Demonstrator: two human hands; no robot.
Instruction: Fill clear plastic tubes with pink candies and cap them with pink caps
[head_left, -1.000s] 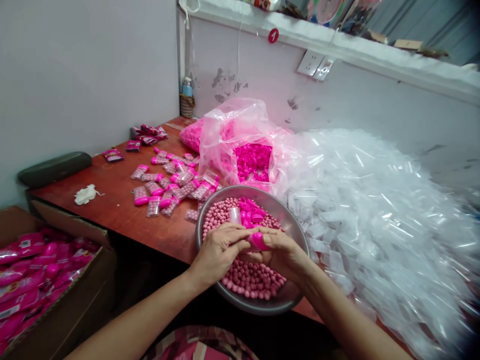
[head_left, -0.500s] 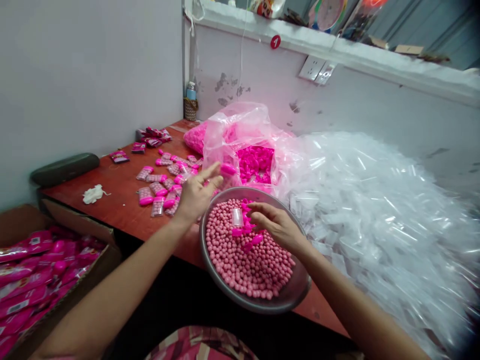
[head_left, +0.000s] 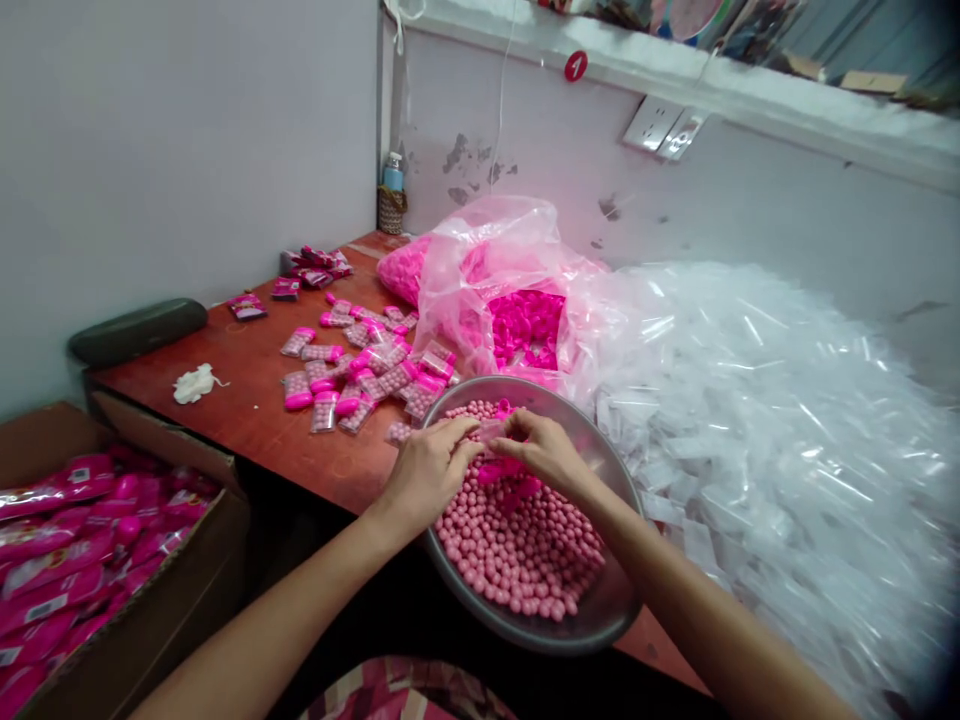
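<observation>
Over the metal bowl point(head_left: 622, 570) my two hands meet at a small clear plastic container point(head_left: 492, 431). My left hand point(head_left: 431, 472) pinches its left side between thumb and fingers. The fingers of my right hand point(head_left: 546, 455) close on its right side; their tips partly hide it. Pink candy-like balls point(head_left: 517, 565) fill much of the bowl. Several bright pink caps point(head_left: 504, 468) lie on the balls, just under my hands. Left of the bowl, filled containers with pink caps point(head_left: 352, 375) lie in a loose pile on the red table point(head_left: 247, 400).
Behind the bowl sits an open plastic bag point(head_left: 487, 225) of pink caps. A large heap of clear containers point(head_left: 780, 420) spreads at right. At lower left is a cardboard box point(head_left: 187, 570) of pink packets. Small packets point(head_left: 319, 268) and a dark green case point(head_left: 139, 332) lie farther back.
My left hand has let go of a pink-capped container over the pile and come right to the bowl. The clear container lying in the bowl is now between my hands. The view has shifted slightly.
</observation>
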